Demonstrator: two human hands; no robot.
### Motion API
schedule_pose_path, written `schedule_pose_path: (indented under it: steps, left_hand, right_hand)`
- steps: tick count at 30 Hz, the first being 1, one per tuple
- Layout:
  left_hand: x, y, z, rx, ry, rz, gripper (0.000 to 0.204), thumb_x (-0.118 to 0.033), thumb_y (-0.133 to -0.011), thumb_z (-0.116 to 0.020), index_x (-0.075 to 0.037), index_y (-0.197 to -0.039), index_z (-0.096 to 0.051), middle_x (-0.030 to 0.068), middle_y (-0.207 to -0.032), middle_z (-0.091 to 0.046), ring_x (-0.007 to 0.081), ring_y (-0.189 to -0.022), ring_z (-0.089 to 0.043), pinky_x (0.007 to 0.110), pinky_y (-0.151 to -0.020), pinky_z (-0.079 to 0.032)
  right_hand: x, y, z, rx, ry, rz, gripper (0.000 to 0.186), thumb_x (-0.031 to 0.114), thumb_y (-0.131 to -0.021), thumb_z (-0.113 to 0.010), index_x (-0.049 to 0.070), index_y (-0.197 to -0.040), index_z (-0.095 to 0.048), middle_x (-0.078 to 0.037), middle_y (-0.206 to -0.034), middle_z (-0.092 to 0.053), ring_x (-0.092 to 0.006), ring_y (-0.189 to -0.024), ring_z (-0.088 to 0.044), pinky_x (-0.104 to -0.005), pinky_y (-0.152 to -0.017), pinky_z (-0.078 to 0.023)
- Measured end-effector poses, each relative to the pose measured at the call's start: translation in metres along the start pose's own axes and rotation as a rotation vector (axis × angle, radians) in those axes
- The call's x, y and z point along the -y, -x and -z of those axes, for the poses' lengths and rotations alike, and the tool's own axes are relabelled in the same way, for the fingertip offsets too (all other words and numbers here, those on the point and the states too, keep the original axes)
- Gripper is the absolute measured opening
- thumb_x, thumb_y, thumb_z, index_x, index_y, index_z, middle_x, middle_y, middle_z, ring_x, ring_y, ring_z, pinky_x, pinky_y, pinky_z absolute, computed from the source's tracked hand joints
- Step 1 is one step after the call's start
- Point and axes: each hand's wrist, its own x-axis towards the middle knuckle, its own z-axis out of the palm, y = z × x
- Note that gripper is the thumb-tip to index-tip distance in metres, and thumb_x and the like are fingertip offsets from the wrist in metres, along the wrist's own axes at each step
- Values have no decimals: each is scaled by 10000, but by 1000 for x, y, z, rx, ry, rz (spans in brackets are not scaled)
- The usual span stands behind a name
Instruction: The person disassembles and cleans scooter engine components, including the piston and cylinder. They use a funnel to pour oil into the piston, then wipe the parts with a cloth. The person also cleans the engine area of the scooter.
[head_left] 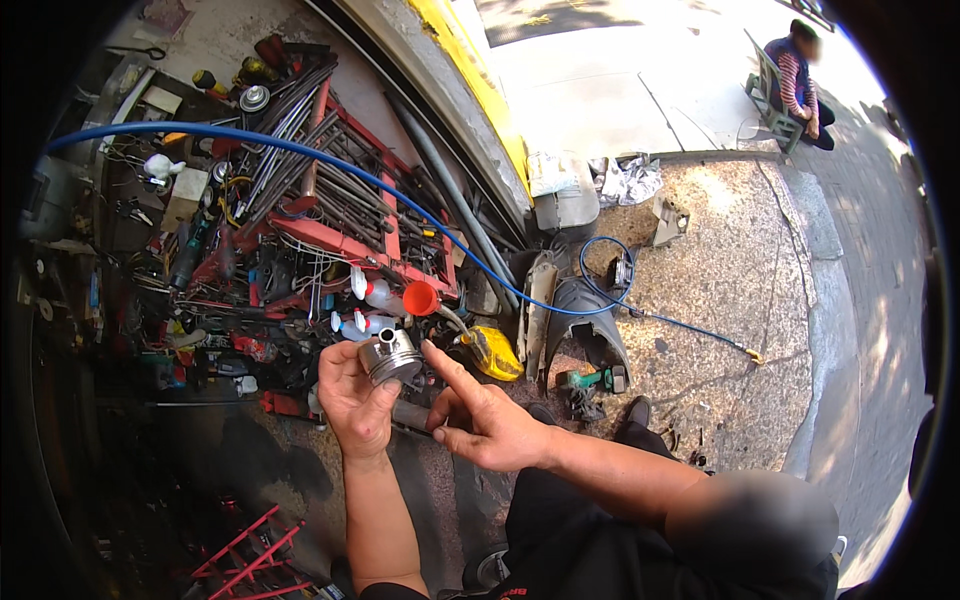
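My left hand [352, 405] grips a metal piston [395, 362] between thumb and fingers. Grooves run around the piston's side, and a short hollow pin [387, 337] sticks up from it. My right hand [492, 425] is just right of the piston, index finger stretched toward it and the other fingers bent. No object shows in that hand. Beyond the piston stand an orange-red funnel [421, 297] and clear bottles [380, 296] with white and red caps. A yellow container [497, 354] lies right of the funnel.
A red metal rack [345, 245] of rods and tools fills the left. A blue hose [330, 158] arches across to the right-hand floor. A green power tool [592, 379] lies near my feet, beside a dark curved cover [585, 318]. Another person [797, 90] sits at the far right.
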Motion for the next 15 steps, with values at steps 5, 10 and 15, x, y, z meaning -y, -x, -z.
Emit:
schedule_pose_path:
  steps: [5, 10, 15]
  left_hand:
    - [-16, -1, -38, 117, 6, -62, 534, 57, -707, -740, -15, -1169, -480, 139, -1154, -616, 200, -1037, -611, 335, -949, -481]
    - [-29, -9, -54, 268, 94, -107, 565, 37, -694, -783, -21, -1169, -482, 141, -1176, -616, 206, -1065, -609, 334, -962, -476]
    - [-48, -17, -60, 404, 186, -143, 545, 61, -711, -767, -24, -1170, -487, 133, -1170, -622, 210, -1075, -614, 346, -959, -491]
  right_hand:
    - [31, 30, 0, -85, 47, 80, 933, -57, -862, -578, 130, -1570, 1, -84, -900, -630, -115, -713, -595, -261, -642, -497]
    - [48, 45, -7, -183, 99, 188, 955, -55, -842, -591, 116, -1568, 6, -106, -927, -632, -147, -788, -631, -280, -695, -514]
    - [62, 42, -20, -258, -52, 301, 971, -69, -832, -566, 163, -1574, 15, -70, -847, -609, -117, -696, -574, -258, -643, -483]
